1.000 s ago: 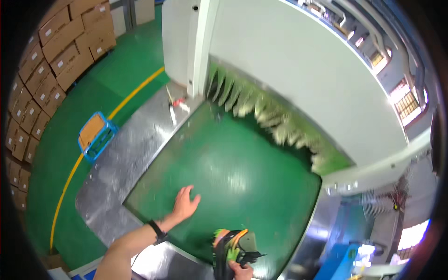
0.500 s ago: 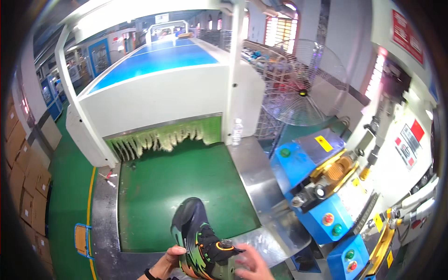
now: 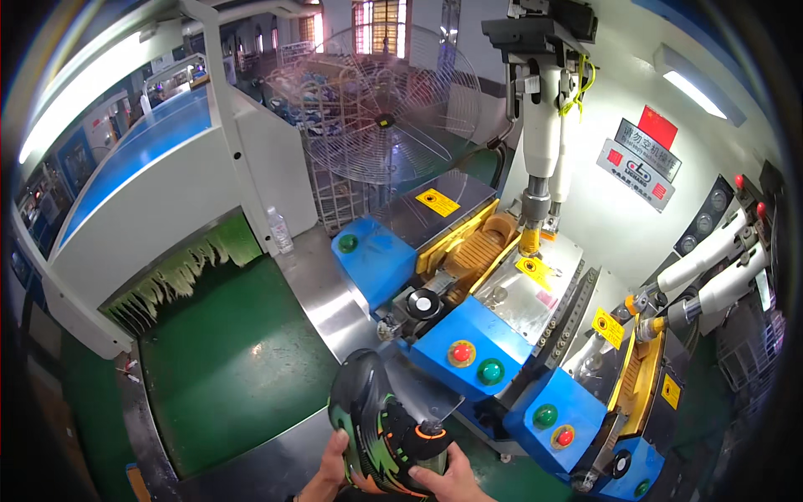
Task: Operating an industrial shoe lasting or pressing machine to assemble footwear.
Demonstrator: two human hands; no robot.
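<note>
A black shoe [image 3: 365, 402] with green and orange markings is held up at the lower middle, toe pointing away from me. Its collar has an orange rim, and a dark knob-like piece shows in the opening. My left hand [image 3: 326, 470] grips the left side of the shoe, thumb along the sole edge. My right hand [image 3: 453, 480] grips the heel end, thumb pressed on the side below the collar. The fingers beneath the shoe are hidden.
To the right stands a pressing machine with two yellow-lined stations [image 3: 485, 251], [image 3: 637, 376] and blue button boxes [image 3: 470, 356]. At left is a green conveyor belt [image 3: 234, 360] under a fringed opening. A plastic bottle [image 3: 280, 230] stands on the metal ledge; a large fan [image 3: 385, 121] is behind.
My view has swung right toward the pressing machine, and the shoe has come along, away from over the belt. My right hand, loosely spread by the collar before, now grips the heel end.
</note>
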